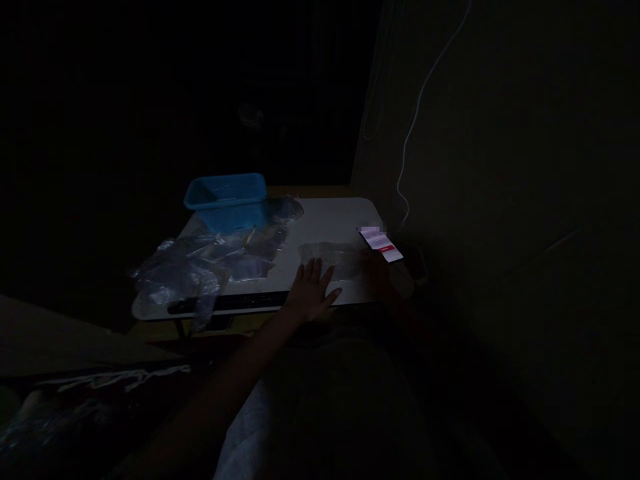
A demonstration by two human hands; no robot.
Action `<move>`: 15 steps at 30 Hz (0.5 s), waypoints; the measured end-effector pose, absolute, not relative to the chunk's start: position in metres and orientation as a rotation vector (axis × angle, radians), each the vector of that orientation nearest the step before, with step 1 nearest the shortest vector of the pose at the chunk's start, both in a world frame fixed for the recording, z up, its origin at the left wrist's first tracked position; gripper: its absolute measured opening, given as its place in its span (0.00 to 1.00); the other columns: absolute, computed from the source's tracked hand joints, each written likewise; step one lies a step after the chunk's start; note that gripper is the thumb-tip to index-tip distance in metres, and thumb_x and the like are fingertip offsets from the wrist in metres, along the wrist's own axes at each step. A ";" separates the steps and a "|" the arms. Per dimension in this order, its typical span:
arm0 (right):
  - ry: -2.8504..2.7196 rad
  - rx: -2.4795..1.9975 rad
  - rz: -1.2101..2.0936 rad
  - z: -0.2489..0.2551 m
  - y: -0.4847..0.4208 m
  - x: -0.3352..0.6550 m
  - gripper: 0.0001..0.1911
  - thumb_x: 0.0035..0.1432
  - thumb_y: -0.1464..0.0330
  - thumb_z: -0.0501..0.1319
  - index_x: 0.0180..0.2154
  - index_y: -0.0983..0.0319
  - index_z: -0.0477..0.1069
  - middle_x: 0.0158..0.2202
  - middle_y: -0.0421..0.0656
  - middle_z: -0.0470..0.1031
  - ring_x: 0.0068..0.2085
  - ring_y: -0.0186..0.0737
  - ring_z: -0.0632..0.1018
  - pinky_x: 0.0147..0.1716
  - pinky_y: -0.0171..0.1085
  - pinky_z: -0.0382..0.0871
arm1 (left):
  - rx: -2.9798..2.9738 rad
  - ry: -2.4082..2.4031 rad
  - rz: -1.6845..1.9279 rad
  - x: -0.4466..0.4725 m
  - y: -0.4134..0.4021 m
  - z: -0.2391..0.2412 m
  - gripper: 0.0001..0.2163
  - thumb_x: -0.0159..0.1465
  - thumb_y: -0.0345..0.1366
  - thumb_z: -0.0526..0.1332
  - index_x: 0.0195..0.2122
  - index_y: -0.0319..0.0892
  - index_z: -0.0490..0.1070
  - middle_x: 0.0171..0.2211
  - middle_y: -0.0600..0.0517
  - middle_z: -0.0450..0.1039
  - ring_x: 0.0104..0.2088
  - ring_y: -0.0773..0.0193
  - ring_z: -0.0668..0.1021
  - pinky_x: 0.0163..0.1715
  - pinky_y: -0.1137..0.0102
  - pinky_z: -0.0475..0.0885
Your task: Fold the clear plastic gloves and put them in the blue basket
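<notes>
A clear plastic bag (337,261) lies flat on the white folding table (327,217). My left hand (311,290) rests with spread fingers at the bag's left front edge, its fingertips touching the plastic. At the bag's right end is my right hand (377,275), deep in shadow, so its fingers cannot be made out. Just beyond that hand, a phone (383,244) with a lit screen lies near the table's right edge. To the left spreads a loose heap of clear plastic bags (200,260), some hanging over the front edge.
A blue plastic basket (235,203) stands at the back left of the table among the bags. Along the table's front edge runs a dark slot (250,301). A white cable (417,100) hangs down the wall on the right. The room is very dark.
</notes>
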State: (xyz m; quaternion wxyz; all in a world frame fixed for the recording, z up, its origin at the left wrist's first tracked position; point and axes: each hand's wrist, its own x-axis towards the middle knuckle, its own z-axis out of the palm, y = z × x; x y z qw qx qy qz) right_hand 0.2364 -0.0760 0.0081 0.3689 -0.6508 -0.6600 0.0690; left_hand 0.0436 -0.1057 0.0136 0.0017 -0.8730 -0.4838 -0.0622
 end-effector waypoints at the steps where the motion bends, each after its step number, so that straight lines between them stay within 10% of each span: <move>1: -1.746 -1.646 0.089 0.009 -0.081 0.233 0.17 0.52 0.72 0.50 0.43 0.68 0.69 0.43 0.53 0.72 0.46 0.46 0.72 0.47 0.45 0.65 | -2.731 -1.518 -0.180 0.044 -0.106 0.014 0.30 0.63 0.53 0.40 0.61 0.42 0.49 0.63 0.39 0.46 0.62 0.46 0.49 0.57 0.52 0.48; 15: -2.475 -1.422 -0.207 0.002 -0.129 0.210 0.25 0.62 0.61 0.45 0.56 0.68 0.58 0.59 0.53 0.58 0.60 0.47 0.58 0.57 0.55 0.43 | -2.716 -1.486 -0.065 0.044 -0.105 0.016 0.36 0.60 0.54 0.45 0.62 0.31 0.45 0.62 0.34 0.43 0.62 0.45 0.48 0.58 0.53 0.47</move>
